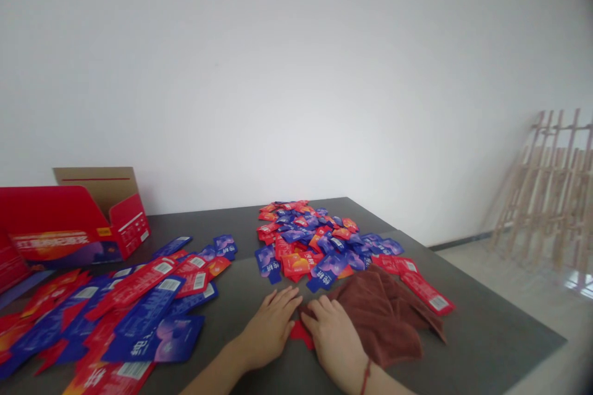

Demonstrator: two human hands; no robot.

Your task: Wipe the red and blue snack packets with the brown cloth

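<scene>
My left hand [269,326] lies flat on the dark table [486,333], fingers stretched forward. My right hand [334,336] lies palm down beside it, fingers extended. Between and partly under the two hands sits a small red flat packet [301,333]; both hands touch it. A brown cloth [389,315] is bunched just right of my right hand, which has a red string at the wrist.
A heap of small red and blue packets [315,241] lies ahead. Flattened red and blue carton blanks [134,308] spread to the left. A red display box [69,228] stands at the far left. Wooden frames [551,197] lean on the wall at the right.
</scene>
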